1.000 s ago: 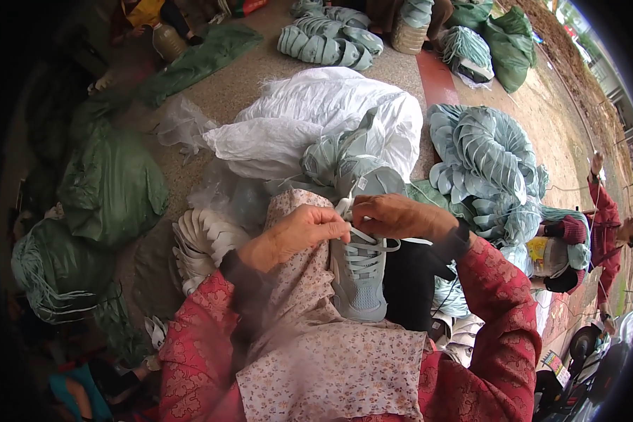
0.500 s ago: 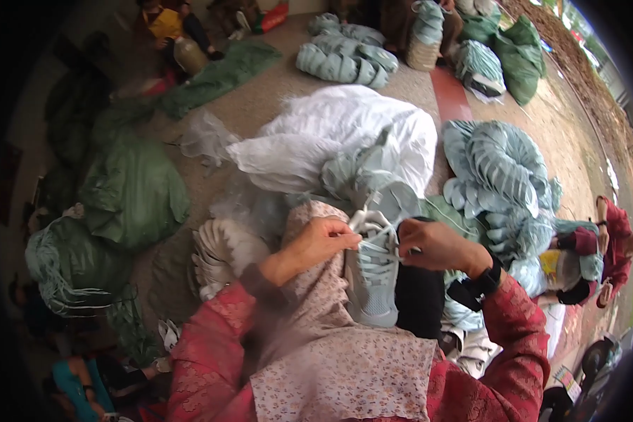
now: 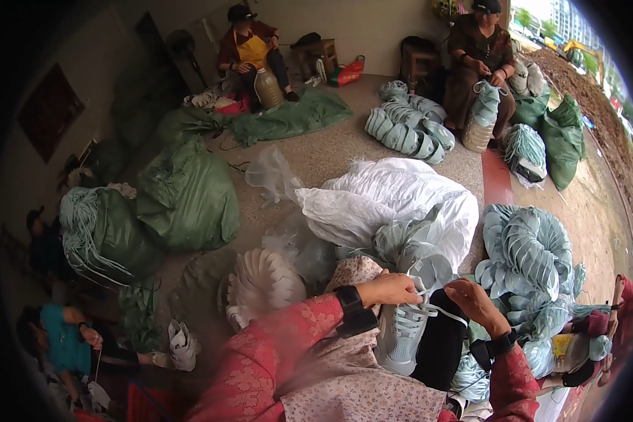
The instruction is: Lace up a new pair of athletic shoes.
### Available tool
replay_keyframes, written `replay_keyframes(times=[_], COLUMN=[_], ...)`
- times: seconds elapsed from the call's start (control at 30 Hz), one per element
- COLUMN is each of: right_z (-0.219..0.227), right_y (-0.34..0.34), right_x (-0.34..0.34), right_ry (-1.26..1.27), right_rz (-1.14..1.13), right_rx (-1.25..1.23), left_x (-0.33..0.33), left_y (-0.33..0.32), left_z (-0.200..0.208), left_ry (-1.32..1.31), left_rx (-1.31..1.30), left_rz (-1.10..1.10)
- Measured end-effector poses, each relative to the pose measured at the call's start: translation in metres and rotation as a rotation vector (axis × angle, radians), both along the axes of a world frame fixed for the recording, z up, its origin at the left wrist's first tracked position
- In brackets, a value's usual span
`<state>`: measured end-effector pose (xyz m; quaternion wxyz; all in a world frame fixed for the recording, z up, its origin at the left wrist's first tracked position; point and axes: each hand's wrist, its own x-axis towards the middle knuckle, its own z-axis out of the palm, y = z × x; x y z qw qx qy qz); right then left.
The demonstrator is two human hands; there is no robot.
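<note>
On my lap rests a pale grey-blue sneaker (image 3: 403, 336), toe toward me, its white laces crossing the front. My left hand (image 3: 390, 288) is closed at the collar, fingertips pinching a shoelace (image 3: 423, 307). To the right of the shoe, my right hand (image 3: 477, 304) is raised with bent fingers, a stretch of lace running to its fingertips. A slack loop of lace curves over my black-clad right leg (image 3: 439, 352). A floral apron (image 3: 362, 383) covers my lap.
Just beyond the shoe lie pale blue shoe pieces (image 3: 401, 239) and a white sack (image 3: 401, 193). Coiled shoe uppers (image 3: 527, 246) lie right, white ones (image 3: 264, 285) left. Green sacks (image 3: 190, 197) stand at left. Co-workers sit around, one (image 3: 480, 63) at the back right.
The view has tilted up, bringing co-workers at the back into sight. My right hand has drawn away to the right from the shoe, and a lace loop now hangs loose. My left hand stays by the collar.
</note>
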<state>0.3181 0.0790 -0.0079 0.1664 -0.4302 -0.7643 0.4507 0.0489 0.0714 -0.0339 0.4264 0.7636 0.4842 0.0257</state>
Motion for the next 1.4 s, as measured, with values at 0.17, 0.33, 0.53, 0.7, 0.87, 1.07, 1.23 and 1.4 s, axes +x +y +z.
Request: replay_keyframes(times=[0.17,0.33,0.53,0.7,0.87,1.07,1.23,1.4], right_z=[0.004,-0.005,-0.009,-0.028,-0.026,-0.069,-0.098,-0.13], right_y=[-0.004,-0.01,-0.003,0.027,0.039,0.055,0.062,0.074], right_x=[0.003,0.004,-0.018,-0.041,-0.054,-0.054,-0.048,-0.038], right_ry=[-0.021,-0.062,-0.035,0.012,0.065,0.09,0.171,0.175], right_rz=[-0.013,0.043,0.074,0.14,0.418,0.499,0.677,0.613], right_rx=[0.023,0.1,-0.041,-0.308,-0.11,-0.09,0.564,0.394], left_x=[-0.011,-0.012,-0.019,-0.009,-0.009,-0.013,-0.016,-0.003], left_y=[-0.004,-0.028,-0.089,-0.115,-0.104,-0.097,-0.109,-0.109], left_z=[0.002,0.001,0.039,0.024,0.026,0.03,0.025,0.013], left_ry=[-0.07,-0.274,-0.236,-0.182,-0.229,-0.291,-0.302,-0.363], left_rx=[-0.089,0.243,0.612,0.672,0.609,0.62,0.652,0.694], left_rz=[-0.006,-0.001,-0.249,-0.481,-0.508,-0.508,-0.438,-0.384])
